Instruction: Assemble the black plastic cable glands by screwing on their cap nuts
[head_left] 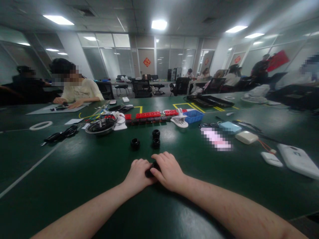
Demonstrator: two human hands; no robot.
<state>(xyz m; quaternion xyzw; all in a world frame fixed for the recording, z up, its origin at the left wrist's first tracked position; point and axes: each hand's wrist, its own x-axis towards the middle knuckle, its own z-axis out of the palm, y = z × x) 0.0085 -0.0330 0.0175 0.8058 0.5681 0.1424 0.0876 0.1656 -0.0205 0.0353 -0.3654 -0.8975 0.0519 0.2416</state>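
Centrally, a black piece [149, 172] sits between left hand [139, 173] and right hand [169, 171], clasped by both. Farther off, 3 glossy, rounded pieces [135, 144] dot the smooth green table [99, 166].

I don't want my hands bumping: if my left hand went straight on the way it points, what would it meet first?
The black part right against it, then most likely your right hand just beyond; exact depth is hard to judge.
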